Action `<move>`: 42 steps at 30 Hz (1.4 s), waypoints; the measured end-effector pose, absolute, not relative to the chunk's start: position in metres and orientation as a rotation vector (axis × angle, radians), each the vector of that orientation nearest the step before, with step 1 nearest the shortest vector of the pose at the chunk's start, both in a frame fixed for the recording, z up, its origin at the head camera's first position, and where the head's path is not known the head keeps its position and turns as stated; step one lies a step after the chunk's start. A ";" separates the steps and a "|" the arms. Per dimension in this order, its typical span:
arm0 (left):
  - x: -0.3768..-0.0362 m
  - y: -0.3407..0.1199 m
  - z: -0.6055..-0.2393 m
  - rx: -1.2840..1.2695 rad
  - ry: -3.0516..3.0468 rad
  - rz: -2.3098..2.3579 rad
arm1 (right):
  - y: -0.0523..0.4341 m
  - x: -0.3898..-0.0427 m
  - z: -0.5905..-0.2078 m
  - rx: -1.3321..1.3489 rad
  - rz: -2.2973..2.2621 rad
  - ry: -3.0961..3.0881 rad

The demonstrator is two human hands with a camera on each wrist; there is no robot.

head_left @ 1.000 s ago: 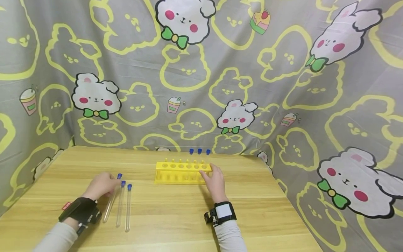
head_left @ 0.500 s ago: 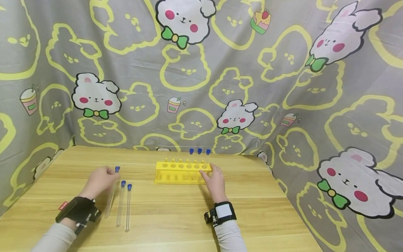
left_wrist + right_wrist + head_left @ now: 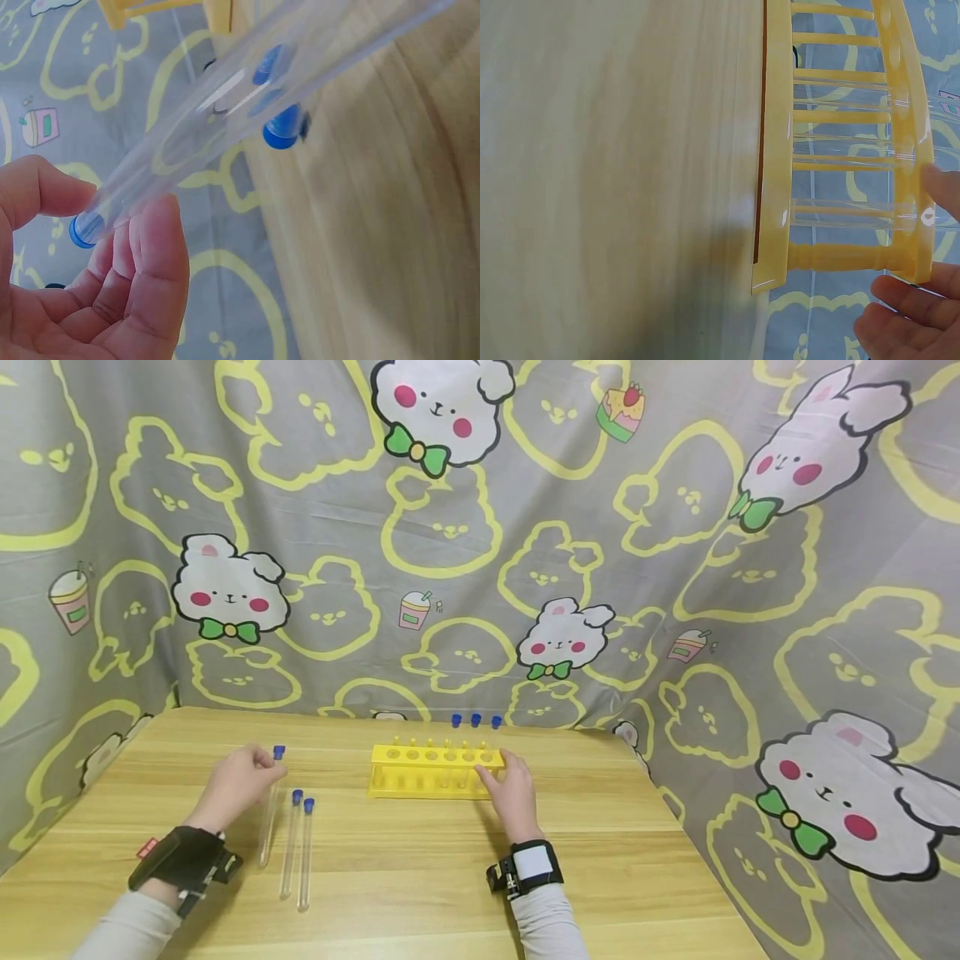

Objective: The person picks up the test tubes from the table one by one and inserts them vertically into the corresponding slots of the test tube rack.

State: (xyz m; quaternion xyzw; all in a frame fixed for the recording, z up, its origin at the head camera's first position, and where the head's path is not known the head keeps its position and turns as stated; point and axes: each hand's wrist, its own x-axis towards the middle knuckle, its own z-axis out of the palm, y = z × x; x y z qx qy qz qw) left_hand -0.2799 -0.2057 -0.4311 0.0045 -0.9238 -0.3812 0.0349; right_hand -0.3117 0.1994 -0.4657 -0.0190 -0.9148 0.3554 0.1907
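Left hand (image 3: 238, 781) pinches the clear test tube (image 3: 268, 814) just below its blue cap (image 3: 279, 751) (light, slick, likely fragile); right hand (image 3: 512, 793) steadies the yellow rack (image 3: 435, 770), fingers relaxed.

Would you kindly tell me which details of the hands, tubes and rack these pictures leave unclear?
- Right hand fingertips, head view: the yellow rack hides them; the right wrist view crops the hand at its edge, so its grip is uncertain.
- Three racked tubes, head view: too small to show any contents.
- Held tube, left wrist view: blurred, far end cut off.
- Two lying tubes, left wrist view: only blurred caps show.
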 end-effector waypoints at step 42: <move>-0.314 -0.104 -0.352 -0.176 -2.406 -1.439 | 0.199 -0.313 -0.467 -0.053 0.988 -2.565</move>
